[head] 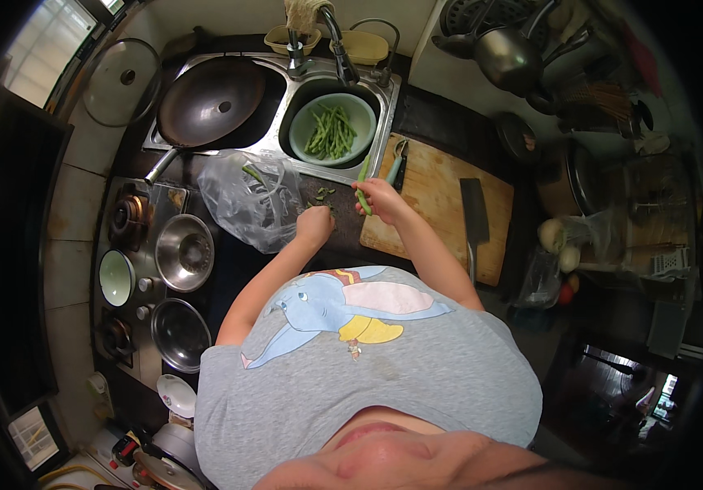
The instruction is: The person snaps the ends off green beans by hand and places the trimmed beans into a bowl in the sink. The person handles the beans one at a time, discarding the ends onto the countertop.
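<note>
A long green bean (363,200) is held upright between the fingers of my right hand (380,199), beside the left edge of the wooden cutting board (437,177). My left hand (316,225) has its fingers curled down at the dark counter, by small green bean ends (323,195); whether it holds anything is hidden. Left of it lies a clear plastic bag (250,202) with a green bean piece (253,174) at it. In the right sink basin, a pale green bowl (360,116) holds a pile of green beans (330,131).
A cleaver (475,211) and a peeler (395,168) lie on the board. A wok (210,101) rests over the left basin, its handle reaching toward the stove. Metal bowls (184,252) stand at the stove on the left. A faucet (342,58) arches over the right basin.
</note>
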Demonstrator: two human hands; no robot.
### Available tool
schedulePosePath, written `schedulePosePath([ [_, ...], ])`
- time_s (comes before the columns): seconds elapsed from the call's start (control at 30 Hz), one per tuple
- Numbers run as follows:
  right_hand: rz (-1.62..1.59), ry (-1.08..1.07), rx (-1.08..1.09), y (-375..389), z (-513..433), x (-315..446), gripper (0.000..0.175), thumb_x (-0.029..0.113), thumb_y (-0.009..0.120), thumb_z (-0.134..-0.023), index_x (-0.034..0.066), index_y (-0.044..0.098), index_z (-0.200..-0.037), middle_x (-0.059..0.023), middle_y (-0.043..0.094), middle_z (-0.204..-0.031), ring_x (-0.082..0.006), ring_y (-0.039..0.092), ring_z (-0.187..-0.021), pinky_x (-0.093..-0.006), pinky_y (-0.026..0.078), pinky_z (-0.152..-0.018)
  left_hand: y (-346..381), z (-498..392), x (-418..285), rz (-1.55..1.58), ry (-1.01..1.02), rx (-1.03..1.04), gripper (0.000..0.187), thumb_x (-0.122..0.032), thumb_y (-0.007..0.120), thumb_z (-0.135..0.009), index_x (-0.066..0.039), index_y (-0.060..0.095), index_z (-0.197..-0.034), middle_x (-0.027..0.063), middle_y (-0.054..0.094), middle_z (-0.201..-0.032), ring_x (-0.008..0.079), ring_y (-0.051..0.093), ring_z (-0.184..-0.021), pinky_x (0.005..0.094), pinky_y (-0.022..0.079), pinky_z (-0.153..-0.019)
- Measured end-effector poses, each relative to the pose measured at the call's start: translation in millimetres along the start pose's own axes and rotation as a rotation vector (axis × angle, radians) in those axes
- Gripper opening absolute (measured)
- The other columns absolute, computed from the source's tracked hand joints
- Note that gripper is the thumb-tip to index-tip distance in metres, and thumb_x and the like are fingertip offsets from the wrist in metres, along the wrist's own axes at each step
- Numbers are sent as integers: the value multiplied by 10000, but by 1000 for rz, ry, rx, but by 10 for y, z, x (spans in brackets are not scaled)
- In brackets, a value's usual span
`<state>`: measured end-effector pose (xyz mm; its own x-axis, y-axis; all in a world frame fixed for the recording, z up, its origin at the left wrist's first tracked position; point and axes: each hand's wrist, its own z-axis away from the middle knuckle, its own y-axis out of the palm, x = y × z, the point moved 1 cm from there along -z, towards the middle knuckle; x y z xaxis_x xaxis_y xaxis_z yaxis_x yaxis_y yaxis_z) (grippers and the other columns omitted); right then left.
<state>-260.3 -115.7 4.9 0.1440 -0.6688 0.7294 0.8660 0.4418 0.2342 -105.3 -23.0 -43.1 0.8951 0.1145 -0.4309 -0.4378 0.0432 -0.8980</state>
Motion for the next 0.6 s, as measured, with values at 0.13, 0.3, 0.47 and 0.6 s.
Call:
schedulePosePath([
  [0.13, 65, 70, -123, -81, -707, 227, 218, 231, 498, -916, 39, 539, -1009, 8, 512, -700, -75, 448, -515, -214, 355, -433, -125, 56, 4, 48, -40, -1, 120, -120, 577, -740, -12, 629, -753, 191, 618, -727, 357, 609, -712, 444, 488, -645],
  [0.3, 367, -86, -423, -191, -1497, 662, 521, 338, 494, -924, 17, 385, -1319, -178, 466, -1269, -258, 517, -1060, -358, 469, -755, -456, 333, 129, 468, -27, -476, 108, -35, 533, -757, -2, 627, -799, 158, 617, -768, 312, 609, -743, 382, 483, -666],
  [0.47, 476, -83, -327, -71, -1568, 359, 573, 291, 492, -923, 55, 275, -1398, -163, 324, -1404, -287, 431, -1199, -389, 452, -838, -450, 260, 869, 291, -268, -555, 178, 4, 507, -763, 11, 605, -911, 184, 609, -846, 357, 586, -786, 403, 472, -707],
  [0.6, 375, -31, -74, 193, -1267, -89, 447, 267, 511, -909, 71, 430, -1302, -88, 515, -1213, -195, 506, -1083, -341, 461, -781, -104, -146, 1362, 78, -218, -563, 199, -34, 512, -777, 10, 582, -957, 220, 609, -886, 407, 576, -849, 463, 457, -754],
])
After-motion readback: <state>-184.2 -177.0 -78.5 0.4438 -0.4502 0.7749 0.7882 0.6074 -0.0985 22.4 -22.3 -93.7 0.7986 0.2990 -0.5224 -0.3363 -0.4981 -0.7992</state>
